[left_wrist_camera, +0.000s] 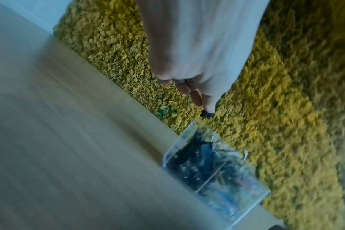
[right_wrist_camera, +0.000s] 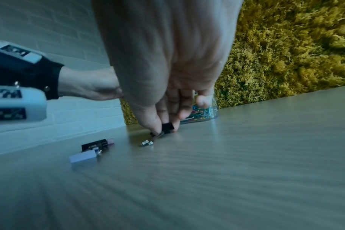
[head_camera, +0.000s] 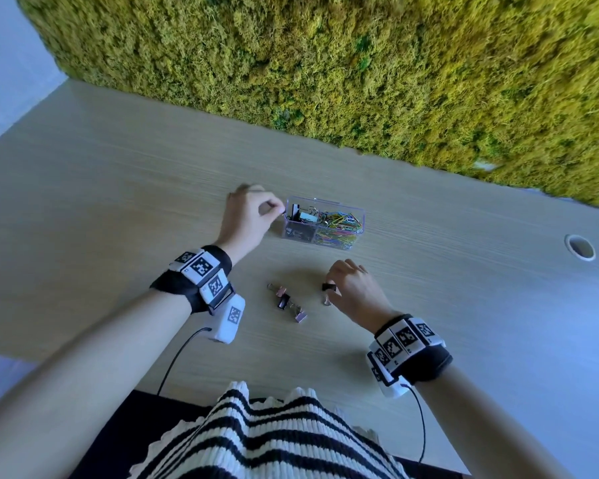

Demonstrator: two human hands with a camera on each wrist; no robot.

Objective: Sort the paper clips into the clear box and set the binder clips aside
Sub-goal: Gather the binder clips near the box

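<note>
The clear box [head_camera: 346, 206] stands mid-table, with coloured paper clips [head_camera: 339, 224] in its right part and binder clips [head_camera: 300, 216] in its left part. My left hand [head_camera: 278, 210] hovers at the box's left end and pinches a small dark clip [left_wrist_camera: 206, 114] between thumb and forefinger, just above the box [left_wrist_camera: 170, 153]. Nearer to me, my right hand [head_camera: 332, 288] pinches a black binder clip [right_wrist_camera: 167, 126] that rests on the table, its wire handle [right_wrist_camera: 146, 143] lying flat. A small cluster of pink and black binder clips [head_camera: 287, 302] lies left of that hand.
A moss wall [head_camera: 360, 63] runs along the table's far edge. A round cable hole [head_camera: 580, 247] sits at the right. The wooden table [head_camera: 118, 184] stretches left and right of the box. My striped top [head_camera: 274, 437] is at the near edge.
</note>
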